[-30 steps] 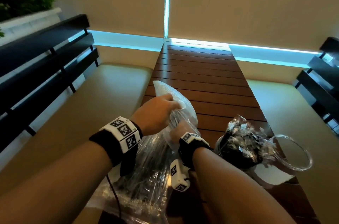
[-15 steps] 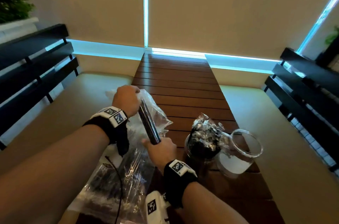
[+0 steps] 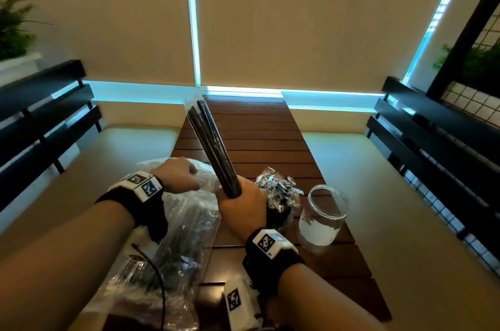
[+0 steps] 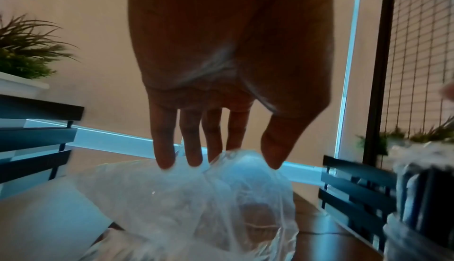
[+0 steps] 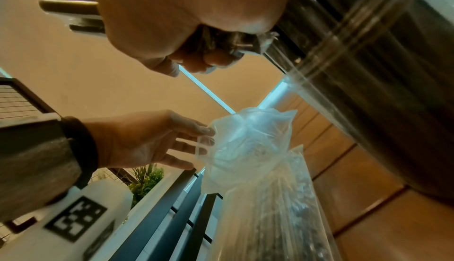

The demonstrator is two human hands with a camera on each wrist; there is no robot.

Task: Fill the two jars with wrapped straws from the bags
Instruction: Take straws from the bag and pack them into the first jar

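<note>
My right hand (image 3: 241,202) grips a bundle of dark wrapped straws (image 3: 209,141) by its lower end; the bundle slants up and away over the table, clear of the bag. The same fist (image 5: 196,51) and the straw ends (image 5: 71,7) show in the right wrist view. My left hand (image 3: 189,175) hovers with straight fingers (image 4: 191,148) touching the mouth of the clear plastic bag (image 3: 186,233), which still holds many straws. One glass jar (image 3: 280,195) is packed with wrapped straws. To its right stands an empty glass jar (image 3: 322,218).
The slatted wooden table (image 3: 251,135) runs away from me between two cushioned benches (image 3: 378,181) with dark slatted backs. A second flat bag (image 3: 135,284) lies at the near left edge. Planters sit at both far sides.
My right hand has drawn the straw bundle fully out of the bag and raised it. My left hand has let go of the bag's mouth, and its fingers have straightened.
</note>
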